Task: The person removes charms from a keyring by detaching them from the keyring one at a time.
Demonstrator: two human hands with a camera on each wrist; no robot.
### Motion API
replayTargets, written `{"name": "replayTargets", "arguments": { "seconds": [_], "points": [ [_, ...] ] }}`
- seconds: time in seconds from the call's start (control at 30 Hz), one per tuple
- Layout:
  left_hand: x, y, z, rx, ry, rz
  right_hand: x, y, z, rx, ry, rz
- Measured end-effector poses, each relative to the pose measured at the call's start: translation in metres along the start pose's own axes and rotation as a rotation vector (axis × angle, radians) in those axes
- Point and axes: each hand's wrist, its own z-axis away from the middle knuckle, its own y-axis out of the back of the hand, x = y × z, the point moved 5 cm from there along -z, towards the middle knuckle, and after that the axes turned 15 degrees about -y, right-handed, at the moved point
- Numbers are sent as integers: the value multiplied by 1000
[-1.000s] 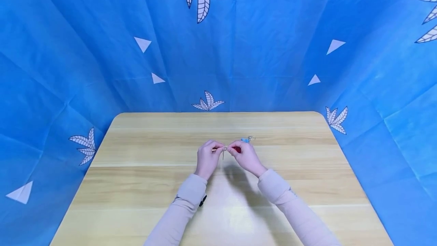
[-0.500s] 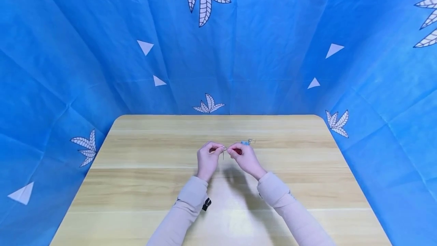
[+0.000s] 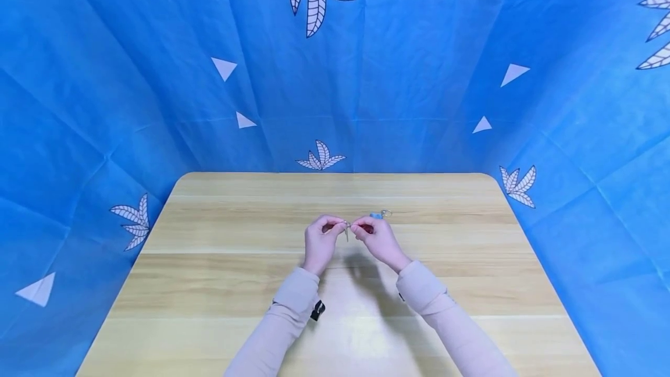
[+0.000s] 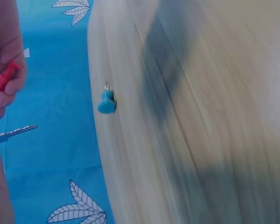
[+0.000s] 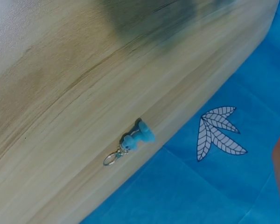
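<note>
Above the table's far half, my left hand [image 3: 320, 243] and right hand [image 3: 382, 243] meet at their fingertips. A small metal key [image 3: 347, 234] hangs between them, blade pointing down toward me. The left thumb and finger pinch it near its head. My right hand grips a glossy red keychain charm [image 3: 367, 228], mostly covered by the fingers. In the left wrist view the red charm [image 4: 4, 84] shows in the curled right hand, and the key [image 4: 16, 133] sticks out beside the left fingers. How key and charm are joined is hidden by the fingertips.
A light blue figure keychain [image 5: 139, 135] with a metal ring [image 5: 111, 159] lies on the wooden table [image 3: 235, 284] near its far edge, just beyond my right hand. Blue leaf-patterned curtain [image 3: 408, 74] surrounds the table's far side and both flanks. A black item [image 3: 317, 310] shows at the left cuff.
Both hands stay together in nearly the same place. The key has shifted slightly right, and its blade has swung a little between the fingertips. The head view has tilted slightly.
</note>
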Motion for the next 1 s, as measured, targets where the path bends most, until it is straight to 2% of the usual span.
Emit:
{"name": "replayTargets", "arguments": {
  "seconds": [0.23, 0.37, 0.47, 0.63, 0.8, 0.9, 1.0],
  "points": [
    [1, 0, 2, -86, -14, -26, -1, 2, 2, 21, 36, 30],
    [-15, -2, 1, -127, -42, -63, -3, 3, 2, 33, 62, 65],
    [-27, -4, 0, -186, -71, -141, -3, 4, 2, 36, 51, 91],
    [-22, -7, -5, -295, -200, -319, -4, 4, 3, 32, 32, 108],
    [-9, -9, -8, -322, -347, -476, -4, 4, 4, 43, 30, 108],
    [-6, -9, -8, -322, -386, -558, -3, 4, 4, 41, 30, 117],
    [-7, -8, -8, -325, -374, -573, -2, 3, 4, 38, 29, 122]
  ]
}}
